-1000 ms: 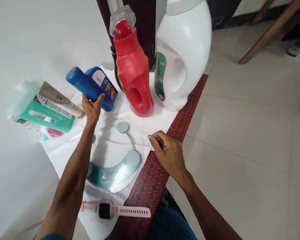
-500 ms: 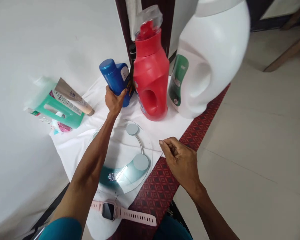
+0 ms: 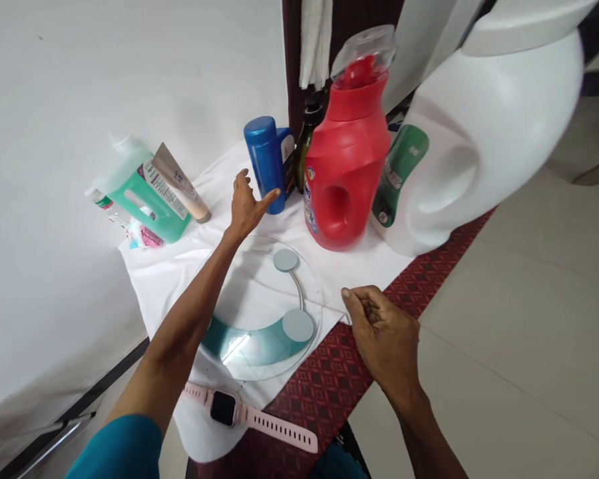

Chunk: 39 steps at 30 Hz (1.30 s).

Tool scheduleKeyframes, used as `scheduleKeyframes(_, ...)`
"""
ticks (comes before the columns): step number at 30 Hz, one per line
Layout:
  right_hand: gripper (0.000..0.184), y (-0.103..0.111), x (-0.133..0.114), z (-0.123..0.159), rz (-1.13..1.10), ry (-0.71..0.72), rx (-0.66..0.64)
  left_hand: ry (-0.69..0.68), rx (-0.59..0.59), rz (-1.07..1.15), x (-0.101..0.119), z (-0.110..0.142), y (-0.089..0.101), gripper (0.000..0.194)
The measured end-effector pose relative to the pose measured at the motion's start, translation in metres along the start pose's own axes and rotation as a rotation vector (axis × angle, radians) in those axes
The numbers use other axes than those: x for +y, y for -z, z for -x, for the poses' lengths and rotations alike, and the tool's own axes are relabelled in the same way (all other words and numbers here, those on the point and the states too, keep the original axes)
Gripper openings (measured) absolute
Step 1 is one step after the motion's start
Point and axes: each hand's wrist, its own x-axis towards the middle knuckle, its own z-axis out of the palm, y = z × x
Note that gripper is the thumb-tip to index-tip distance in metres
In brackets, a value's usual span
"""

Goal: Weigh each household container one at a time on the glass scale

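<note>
The blue bottle stands upright on the white cloth. Just in front of it, my left hand is open, thumb and fingers apart, holding nothing. Below that forearm lies a round glass bathroom scale; its display shows no digits now. My right hand hovers over the near right edge of the table, fingers curled in with the thumb against them; whether anything is inside is hidden. A pink-strapped smartwatch rests at the near edge.
A red detergent bottle and a large white jug stand at the back right. A dark pump bottle is behind. Against the wall at left are a green refill container and a beige tube. Patterned red cloth borders the table.
My left hand has let go of the blue bottle, which now stands upright on the cloth. The scale's lit digits have gone out. The view has shifted left.
</note>
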Motion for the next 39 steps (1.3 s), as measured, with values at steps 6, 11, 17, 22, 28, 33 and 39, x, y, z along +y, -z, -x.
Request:
scheduleKeyframes(6, 0.044, 0.002, 0.003, 0.002, 0.043, -0.016, -0.013, -0.105, 0.331, -0.197, 0.001, 0.059, 0.119, 0.074)
scheduleKeyframes(11, 0.055, 0.002, 0.000, 0.000, 0.086, -0.091, -0.045, -0.051, 0.776, -0.597, -0.028, 0.108, 0.211, 0.089)
scheduleKeyframes(17, 0.056, 0.001, -0.010, -0.002, 0.156, -0.144, -0.068, 0.550, 0.558, -0.510, -0.085, 0.128, 0.222, 0.093)
scheduleKeyframes(22, 0.046, 0.001, -0.018, -0.004, 0.213, -0.160, -0.074, 0.550, 0.317, -0.360, -0.105, 0.118, 0.213, 0.068)
scheduleKeyframes(28, 0.041, 0.000, -0.018, -0.005, 0.244, -0.231, -0.072, 0.555, 0.443, -0.428, -0.112, 0.095, 0.237, 0.073)
scheduleKeyframes(33, 0.035, -0.001, -0.019, -0.008, 0.250, -0.246, -0.066, 0.379, 0.423, -0.535, -0.112, 0.062, 0.245, 0.077)
scheduleKeyframes(39, 0.032, -0.001, -0.022, -0.008, 0.235, -0.244, -0.060, 0.472, 0.333, -0.675, -0.104, 0.032, 0.233, 0.050)
